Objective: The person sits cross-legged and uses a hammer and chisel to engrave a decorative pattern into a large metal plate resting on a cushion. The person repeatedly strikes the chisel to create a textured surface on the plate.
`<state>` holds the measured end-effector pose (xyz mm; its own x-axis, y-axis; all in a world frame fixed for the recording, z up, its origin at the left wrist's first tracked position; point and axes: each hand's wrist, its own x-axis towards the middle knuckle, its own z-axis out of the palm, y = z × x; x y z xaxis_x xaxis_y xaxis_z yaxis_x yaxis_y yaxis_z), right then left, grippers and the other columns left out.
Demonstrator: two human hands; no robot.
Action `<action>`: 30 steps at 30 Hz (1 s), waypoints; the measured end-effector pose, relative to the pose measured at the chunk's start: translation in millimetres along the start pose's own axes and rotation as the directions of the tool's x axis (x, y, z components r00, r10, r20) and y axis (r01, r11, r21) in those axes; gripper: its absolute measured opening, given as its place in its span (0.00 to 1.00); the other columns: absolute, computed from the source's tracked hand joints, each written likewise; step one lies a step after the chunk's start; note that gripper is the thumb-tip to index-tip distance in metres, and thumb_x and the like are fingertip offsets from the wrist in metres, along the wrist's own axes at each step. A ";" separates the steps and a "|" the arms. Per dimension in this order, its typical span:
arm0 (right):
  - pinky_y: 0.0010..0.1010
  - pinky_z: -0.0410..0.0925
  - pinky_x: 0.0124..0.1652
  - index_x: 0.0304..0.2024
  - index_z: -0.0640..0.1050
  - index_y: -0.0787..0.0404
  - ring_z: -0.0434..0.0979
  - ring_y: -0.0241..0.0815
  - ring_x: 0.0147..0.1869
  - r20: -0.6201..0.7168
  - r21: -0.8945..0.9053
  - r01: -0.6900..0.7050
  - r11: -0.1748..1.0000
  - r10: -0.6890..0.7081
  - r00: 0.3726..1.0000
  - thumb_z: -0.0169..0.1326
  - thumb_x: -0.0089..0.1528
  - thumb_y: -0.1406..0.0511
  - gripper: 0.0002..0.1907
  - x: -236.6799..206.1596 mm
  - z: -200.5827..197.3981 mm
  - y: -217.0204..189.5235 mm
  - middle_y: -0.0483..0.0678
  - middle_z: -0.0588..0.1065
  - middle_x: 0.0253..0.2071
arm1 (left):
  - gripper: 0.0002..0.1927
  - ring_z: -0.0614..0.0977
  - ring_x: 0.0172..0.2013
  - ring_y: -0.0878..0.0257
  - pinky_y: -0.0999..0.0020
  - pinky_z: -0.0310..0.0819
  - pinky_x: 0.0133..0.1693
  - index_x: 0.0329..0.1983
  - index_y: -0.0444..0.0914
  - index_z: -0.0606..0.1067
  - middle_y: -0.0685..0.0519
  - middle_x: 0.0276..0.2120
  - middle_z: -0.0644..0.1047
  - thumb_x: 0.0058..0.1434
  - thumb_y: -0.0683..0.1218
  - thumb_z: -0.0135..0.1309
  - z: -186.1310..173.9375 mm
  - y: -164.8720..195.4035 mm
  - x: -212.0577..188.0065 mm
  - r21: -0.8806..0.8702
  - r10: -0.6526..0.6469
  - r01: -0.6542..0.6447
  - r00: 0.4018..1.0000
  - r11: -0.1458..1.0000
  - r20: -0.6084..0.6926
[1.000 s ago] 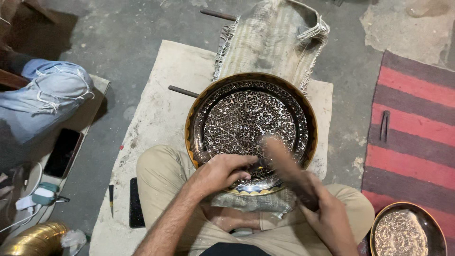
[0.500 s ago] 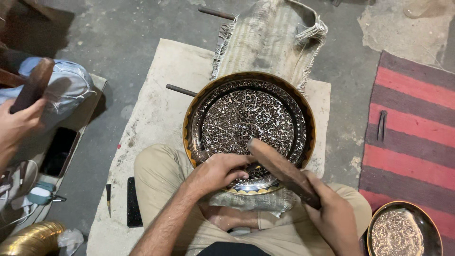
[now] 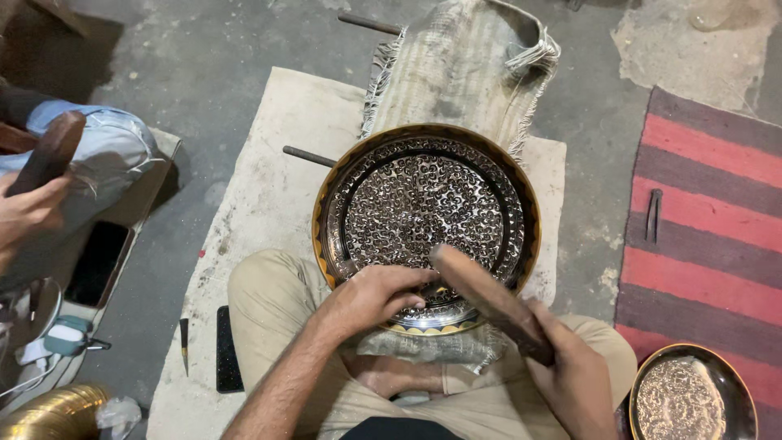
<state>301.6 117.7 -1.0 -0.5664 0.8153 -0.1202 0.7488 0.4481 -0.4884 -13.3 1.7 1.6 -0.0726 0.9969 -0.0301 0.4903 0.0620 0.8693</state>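
Observation:
A large round brass tray (image 3: 521,204) with dense engraved patterning rests tilted against my knees. My left hand (image 3: 371,297) lies on its near rim with fingers pinched together, seemingly on a small tool that I cannot make out. My right hand (image 3: 574,375) grips a brown wooden mallet (image 3: 485,297), whose head hangs just above my left fingers. I sit cross-legged in beige trousers on a pale cloth (image 3: 269,195).
A second person sits at the left, a hand (image 3: 28,212) raising another wooden mallet (image 3: 49,155). A smaller engraved tray (image 3: 684,399) lies bottom right on a red striped rug (image 3: 709,228). A metal rod (image 3: 309,156), a phone (image 3: 228,350) and a small chisel (image 3: 184,342) lie nearby.
My mallet head has come down closer to my left fingers. The person at the left has brought a hand with a mallet into view and lifted it.

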 end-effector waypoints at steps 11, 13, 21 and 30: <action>0.32 0.74 0.43 0.63 0.72 0.55 0.84 0.44 0.46 -0.077 0.278 0.018 0.960 0.003 0.997 0.65 0.51 0.69 0.36 -13.1 13.1 5.4 0.56 0.81 0.44 | 0.22 0.86 0.49 0.55 0.62 0.80 0.53 0.60 0.46 0.77 0.49 0.50 0.83 0.61 0.51 0.58 -3.2 4.1 -3.9 -0.052 -0.030 0.030 1.000 0.998 0.001; 0.33 0.75 0.43 0.64 0.72 0.53 0.86 0.45 0.45 -0.075 0.171 -0.024 0.985 0.037 0.996 0.65 0.50 0.68 0.37 -15.6 13.6 6.1 0.56 0.83 0.43 | 0.22 0.85 0.49 0.55 0.61 0.79 0.52 0.60 0.46 0.77 0.49 0.50 0.83 0.61 0.51 0.59 -4.0 4.4 -5.0 -0.053 -0.024 0.024 1.000 0.998 0.006; 0.37 0.74 0.45 0.64 0.72 0.53 0.83 0.52 0.50 -0.113 0.006 0.067 0.998 -0.066 0.991 0.66 0.48 0.67 0.40 -23.6 16.8 16.8 0.58 0.81 0.49 | 0.22 0.85 0.51 0.54 0.61 0.79 0.54 0.60 0.45 0.77 0.49 0.52 0.82 0.62 0.51 0.59 -2.0 -2.7 -4.6 -0.025 0.045 -0.045 0.999 0.999 -0.015; 0.31 0.73 0.47 0.63 0.70 0.61 0.84 0.38 0.48 -0.088 0.243 0.030 0.970 -0.009 0.996 0.68 0.51 0.67 0.38 -8.3 0.8 -13.0 0.52 0.81 0.46 | 0.21 0.86 0.46 0.58 0.61 0.81 0.50 0.62 0.44 0.75 0.50 0.46 0.84 0.65 0.46 0.57 -14.5 -1.6 -17.1 -0.080 -0.089 0.083 0.993 0.993 -0.078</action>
<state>296.4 104.7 5.7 -0.5405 0.8404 -0.0398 0.6254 0.3697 -0.6871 -25.4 -16.2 7.8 -0.1833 0.9806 -0.0688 0.4118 0.1402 0.9004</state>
